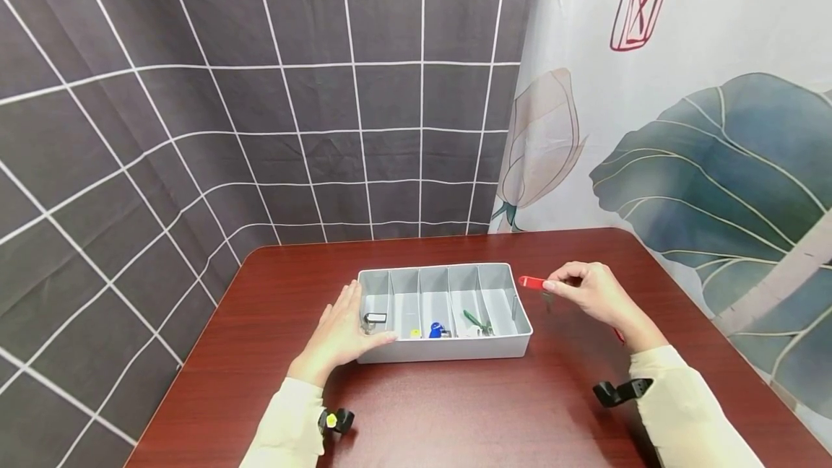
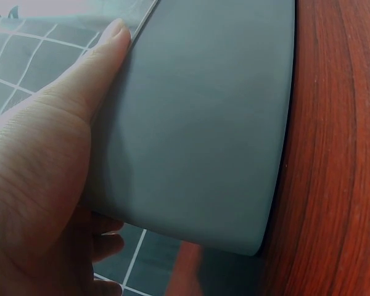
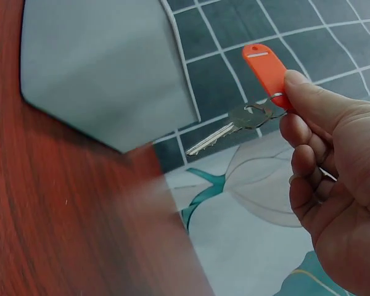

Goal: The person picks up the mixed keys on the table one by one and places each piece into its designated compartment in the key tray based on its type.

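Observation:
My right hand [image 1: 594,293] pinches a red key tag [image 3: 265,73] between thumb and fingers, just right of the grey divided tray [image 1: 448,350]. A silver key [image 3: 216,137] hangs from the tag by a ring. At the tray's front left corner is my left hand [image 1: 341,331], its thumb on the front rim and its fingers along the left end wall. Inside separate compartments lie a black tag with a white label [image 1: 375,318], a yellow tag [image 1: 415,333], a blue tag [image 1: 436,329] and a green tag [image 1: 473,319]; small metal pieces show beside some of them.
The tray stands on a reddish-brown table [image 1: 416,410] with rounded back corners. Behind it hang a dark grid-patterned cloth [image 1: 390,100] and a white cloth with leaf drawings [image 1: 708,165]. Partly hidden by the right wrist is a small red thing [image 1: 619,336].

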The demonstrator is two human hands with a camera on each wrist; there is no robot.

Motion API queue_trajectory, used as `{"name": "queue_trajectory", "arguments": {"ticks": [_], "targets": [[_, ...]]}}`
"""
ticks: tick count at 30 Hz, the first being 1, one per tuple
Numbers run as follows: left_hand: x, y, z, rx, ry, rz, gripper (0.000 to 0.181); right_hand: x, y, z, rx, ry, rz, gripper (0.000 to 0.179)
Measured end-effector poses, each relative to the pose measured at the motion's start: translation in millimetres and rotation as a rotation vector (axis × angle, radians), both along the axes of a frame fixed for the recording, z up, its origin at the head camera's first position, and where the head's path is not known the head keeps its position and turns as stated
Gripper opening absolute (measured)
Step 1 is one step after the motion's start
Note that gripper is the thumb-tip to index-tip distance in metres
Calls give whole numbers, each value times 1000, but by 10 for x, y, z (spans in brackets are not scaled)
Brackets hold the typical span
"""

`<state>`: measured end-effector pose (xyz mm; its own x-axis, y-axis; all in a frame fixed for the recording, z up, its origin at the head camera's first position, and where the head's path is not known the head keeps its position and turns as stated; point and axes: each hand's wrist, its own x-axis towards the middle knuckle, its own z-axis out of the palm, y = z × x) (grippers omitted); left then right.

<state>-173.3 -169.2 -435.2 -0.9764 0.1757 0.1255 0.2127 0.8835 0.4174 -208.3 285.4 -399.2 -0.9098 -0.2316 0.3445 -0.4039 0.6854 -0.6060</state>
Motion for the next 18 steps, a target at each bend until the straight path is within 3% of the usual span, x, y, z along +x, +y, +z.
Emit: {"name": "queue_trajectory", "arguments": {"ticks": [18], "targets": [[7, 5, 8, -34, 23, -4, 133, -70, -348, 113, -164, 41, 66, 9]]}}
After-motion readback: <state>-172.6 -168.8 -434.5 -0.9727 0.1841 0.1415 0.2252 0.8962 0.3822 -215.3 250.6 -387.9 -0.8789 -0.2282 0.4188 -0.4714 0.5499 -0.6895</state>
